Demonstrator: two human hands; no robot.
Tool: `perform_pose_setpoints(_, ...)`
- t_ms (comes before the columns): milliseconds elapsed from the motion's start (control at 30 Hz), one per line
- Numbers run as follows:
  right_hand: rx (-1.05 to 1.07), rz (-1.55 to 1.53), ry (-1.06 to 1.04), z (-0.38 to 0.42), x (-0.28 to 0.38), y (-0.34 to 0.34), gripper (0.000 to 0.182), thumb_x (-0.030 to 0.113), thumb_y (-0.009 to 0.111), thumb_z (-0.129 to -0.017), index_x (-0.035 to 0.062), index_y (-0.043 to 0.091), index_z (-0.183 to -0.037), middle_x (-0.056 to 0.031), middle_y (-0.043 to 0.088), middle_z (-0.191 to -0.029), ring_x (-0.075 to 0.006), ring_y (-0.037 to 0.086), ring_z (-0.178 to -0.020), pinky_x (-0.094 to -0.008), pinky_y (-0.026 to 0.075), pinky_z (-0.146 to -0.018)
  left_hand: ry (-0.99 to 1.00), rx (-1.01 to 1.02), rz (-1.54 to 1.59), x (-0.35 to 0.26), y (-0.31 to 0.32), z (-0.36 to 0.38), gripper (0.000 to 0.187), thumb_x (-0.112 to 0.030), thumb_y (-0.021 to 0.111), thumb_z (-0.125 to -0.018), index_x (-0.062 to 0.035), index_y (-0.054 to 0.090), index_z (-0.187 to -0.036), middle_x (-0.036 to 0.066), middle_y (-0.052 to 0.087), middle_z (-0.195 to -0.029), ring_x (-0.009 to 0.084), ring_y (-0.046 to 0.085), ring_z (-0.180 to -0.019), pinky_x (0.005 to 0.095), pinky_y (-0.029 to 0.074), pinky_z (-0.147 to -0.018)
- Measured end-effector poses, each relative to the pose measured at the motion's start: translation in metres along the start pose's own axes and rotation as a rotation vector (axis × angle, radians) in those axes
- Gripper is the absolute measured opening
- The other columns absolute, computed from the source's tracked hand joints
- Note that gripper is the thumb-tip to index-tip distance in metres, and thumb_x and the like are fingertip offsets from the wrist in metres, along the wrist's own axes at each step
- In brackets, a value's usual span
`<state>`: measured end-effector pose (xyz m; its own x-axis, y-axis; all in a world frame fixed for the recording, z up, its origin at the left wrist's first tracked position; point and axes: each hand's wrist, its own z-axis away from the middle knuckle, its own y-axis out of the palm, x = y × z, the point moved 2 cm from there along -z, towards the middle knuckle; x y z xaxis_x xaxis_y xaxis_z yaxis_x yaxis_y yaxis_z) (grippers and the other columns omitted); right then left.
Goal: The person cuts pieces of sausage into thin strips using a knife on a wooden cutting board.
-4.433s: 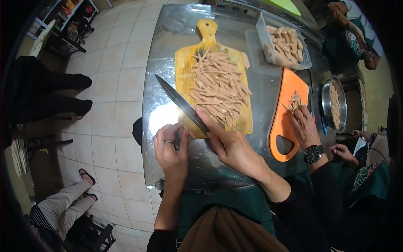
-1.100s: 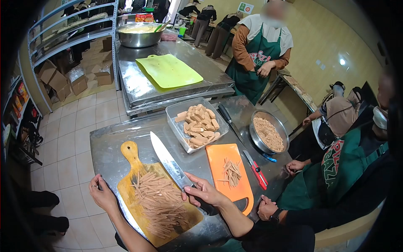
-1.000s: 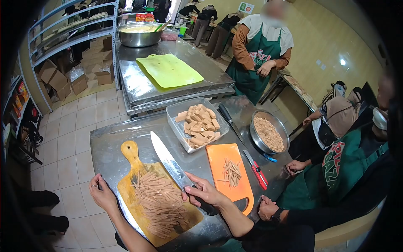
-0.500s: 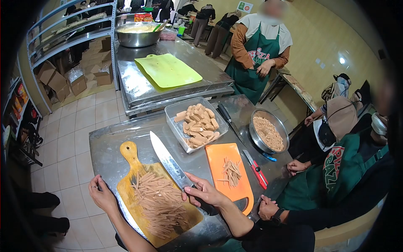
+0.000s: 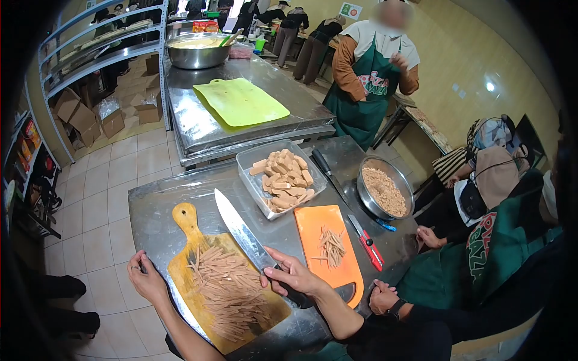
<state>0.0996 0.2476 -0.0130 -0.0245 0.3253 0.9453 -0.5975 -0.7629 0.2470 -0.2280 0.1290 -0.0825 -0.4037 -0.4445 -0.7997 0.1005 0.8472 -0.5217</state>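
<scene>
My right hand (image 5: 292,276) is closed on the black handle of a large knife (image 5: 238,225), whose blade points up and left over the table. Thin brown strips (image 5: 232,289) lie heaped on a wooden board (image 5: 187,225) below the blade. At the table's left edge, beside the board, is my left hand (image 5: 145,275), its fingers curled together; whether it holds anything is hidden. An orange board (image 5: 316,228) with a small pile of strips (image 5: 331,247) is to the right of my right hand. Behind it, a clear container (image 5: 250,188) holds brown chunks (image 5: 283,178).
A metal bowl (image 5: 385,186) of brown crumbs, a black-handled knife (image 5: 328,171) and a red-handled knife (image 5: 368,243) lie at the right. Co-workers in green aprons are at the right (image 5: 445,265) and far side (image 5: 376,78). A green board (image 5: 241,102) lies on the farther table.
My hands and the knife have not visibly moved. The far co-worker has raised a hand to chest height. The co-worker at the right leans differently, and a person behind has shifted.
</scene>
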Motion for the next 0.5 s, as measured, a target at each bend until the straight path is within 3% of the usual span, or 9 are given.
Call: perform_pose_setpoints(500, -0.027, 0.001, 0.004, -0.0008, 0.0019, -0.0025, 0.066, 0.018, 0.057, -0.107, 0.0085, 0.024, -0.164, -0.0071, 0.065, -0.089, -0.0068, 0.05, -0.054, -0.0214, 0.043, -0.05, 0.018, -0.012, 0.018, 0.0024, 0.0022, -0.0002, 0.02, -0.02, 0.059, -0.103, -0.005, 0.071, -0.11, 0.012, 0.069, -0.11, 0.0319, 0.064, -0.106, 0.0416, 0.049, -0.093)
